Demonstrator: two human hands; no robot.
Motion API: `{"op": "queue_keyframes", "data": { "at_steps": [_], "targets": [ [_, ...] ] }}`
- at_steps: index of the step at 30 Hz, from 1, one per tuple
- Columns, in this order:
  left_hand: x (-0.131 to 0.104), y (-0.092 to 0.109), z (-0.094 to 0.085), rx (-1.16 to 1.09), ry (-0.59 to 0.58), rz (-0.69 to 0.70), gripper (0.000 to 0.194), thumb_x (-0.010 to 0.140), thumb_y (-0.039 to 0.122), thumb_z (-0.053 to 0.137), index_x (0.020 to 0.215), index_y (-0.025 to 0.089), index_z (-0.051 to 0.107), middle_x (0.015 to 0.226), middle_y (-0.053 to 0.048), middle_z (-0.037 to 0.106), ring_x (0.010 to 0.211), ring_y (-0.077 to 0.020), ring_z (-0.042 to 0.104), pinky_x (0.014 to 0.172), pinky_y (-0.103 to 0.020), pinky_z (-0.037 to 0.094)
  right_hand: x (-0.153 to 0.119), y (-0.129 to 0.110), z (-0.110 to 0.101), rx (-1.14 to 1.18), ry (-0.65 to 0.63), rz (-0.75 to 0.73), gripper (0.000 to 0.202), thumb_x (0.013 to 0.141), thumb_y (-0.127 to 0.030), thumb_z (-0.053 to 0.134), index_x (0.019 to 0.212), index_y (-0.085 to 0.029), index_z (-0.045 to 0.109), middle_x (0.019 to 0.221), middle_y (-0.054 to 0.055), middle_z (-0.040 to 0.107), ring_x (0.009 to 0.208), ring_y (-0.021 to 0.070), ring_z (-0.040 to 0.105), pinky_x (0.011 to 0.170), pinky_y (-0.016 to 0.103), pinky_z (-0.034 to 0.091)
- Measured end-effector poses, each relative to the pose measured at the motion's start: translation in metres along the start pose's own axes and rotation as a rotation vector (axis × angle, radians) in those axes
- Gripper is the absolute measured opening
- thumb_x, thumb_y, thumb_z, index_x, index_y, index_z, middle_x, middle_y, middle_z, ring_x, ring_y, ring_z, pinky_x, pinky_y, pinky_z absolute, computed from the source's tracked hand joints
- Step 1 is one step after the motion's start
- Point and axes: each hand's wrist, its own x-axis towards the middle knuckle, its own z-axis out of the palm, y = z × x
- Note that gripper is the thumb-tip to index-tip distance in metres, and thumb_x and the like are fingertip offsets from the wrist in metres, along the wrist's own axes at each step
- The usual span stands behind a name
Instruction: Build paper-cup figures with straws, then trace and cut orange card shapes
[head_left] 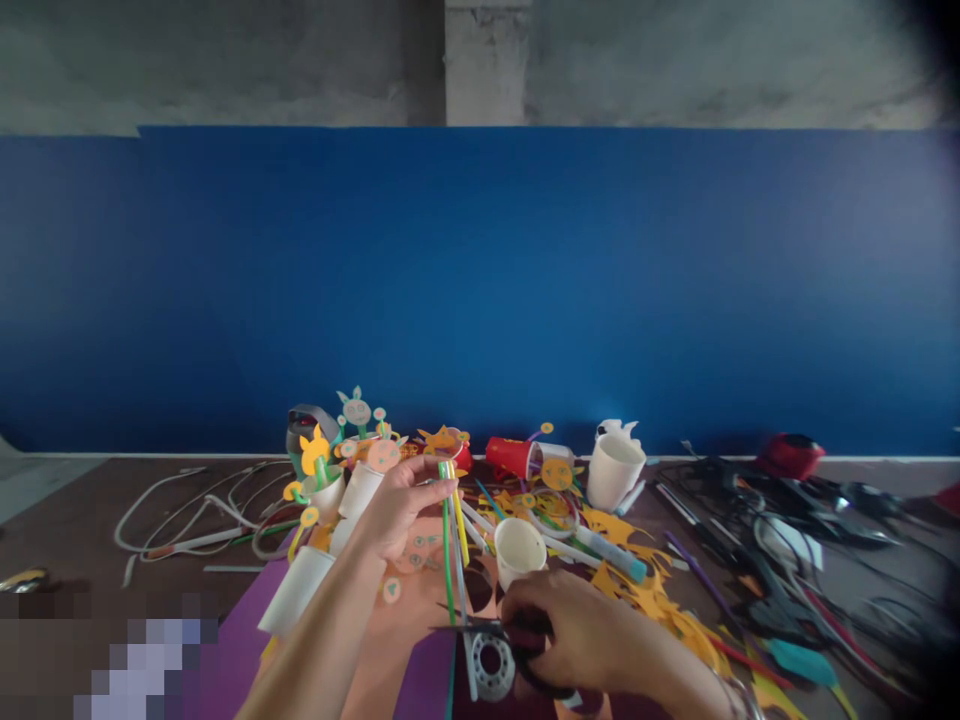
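My left hand pinches a small bunch of straws, green, white and yellow, which hang down from the fingertips. The white one reaches the lowest. Black-handled scissors are in my right hand, the fingers wrapped round the handles. Their blades point left and lie parted across the lower part of the straws; whether they touch cannot be seen. A white paper cup stands just beyond my right hand. Below the blades is a white ring with holes. Orange paper and purple paper lie beneath my arms.
Decorated cups with paper faces stand at the back left. A red cup lies on its side, and another white cup stands right of it. Yellow paper scraps, a glue gun and tangled cables fill the right. A blue panel closes the back.
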Motion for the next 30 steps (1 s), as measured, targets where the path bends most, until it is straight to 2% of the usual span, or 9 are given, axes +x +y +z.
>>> {"op": "queue_keyframes", "data": {
  "at_steps": [9,16,21,26,30],
  "targets": [
    [0.002,-0.002,0.001,0.012,-0.028,-0.006,0.032,0.061,0.022,0.082,0.089,0.017,0.067,0.081,0.0,0.066,0.069,-0.015,0.065,0.064,-0.026,0.052,-0.006,-0.011,-0.007,-0.012,-0.054,-0.066,0.016,0.058,-0.017,0.06,0.073,-0.021,0.065,0.063,-0.007,0.056,0.056,0.0074,0.041,0.048,0.02,0.024],
    [0.004,-0.011,0.007,0.024,-0.031,-0.028,0.033,0.06,0.024,0.082,0.089,0.017,0.067,0.078,-0.001,0.067,0.073,-0.0186,0.067,0.068,-0.029,0.052,-0.01,-0.013,-0.005,-0.091,-0.03,-0.092,0.015,0.058,-0.016,0.058,0.07,-0.02,0.066,0.064,-0.004,0.06,0.055,0.0087,0.043,0.049,0.021,0.026],
    [0.003,-0.01,0.01,-0.016,-0.052,-0.032,0.033,0.058,0.025,0.084,0.085,0.016,0.066,0.078,-0.001,0.066,0.071,-0.0196,0.068,0.069,-0.033,0.053,-0.01,-0.013,0.003,-0.082,-0.068,-0.059,0.02,0.063,-0.019,0.059,0.08,-0.022,0.069,0.073,-0.002,0.065,0.063,0.0119,0.051,0.054,0.022,0.031],
    [0.001,-0.006,0.01,-0.009,-0.067,-0.05,0.035,0.057,0.025,0.085,0.084,0.016,0.065,0.078,-0.001,0.066,0.071,-0.0202,0.068,0.068,-0.032,0.053,-0.007,-0.009,0.011,-0.078,-0.089,-0.029,0.011,0.065,-0.022,0.062,0.075,-0.021,0.067,0.068,-0.005,0.062,0.058,0.0091,0.045,0.051,0.022,0.026],
    [0.001,-0.005,0.006,0.018,-0.079,-0.027,0.035,0.059,0.023,0.083,0.09,0.015,0.066,0.08,-0.003,0.069,0.073,-0.0197,0.068,0.068,-0.031,0.052,-0.007,-0.007,0.011,-0.055,-0.064,-0.077,0.01,0.064,-0.02,0.061,0.073,-0.02,0.066,0.066,-0.005,0.061,0.058,0.0089,0.044,0.052,0.021,0.027]
  ]
}}
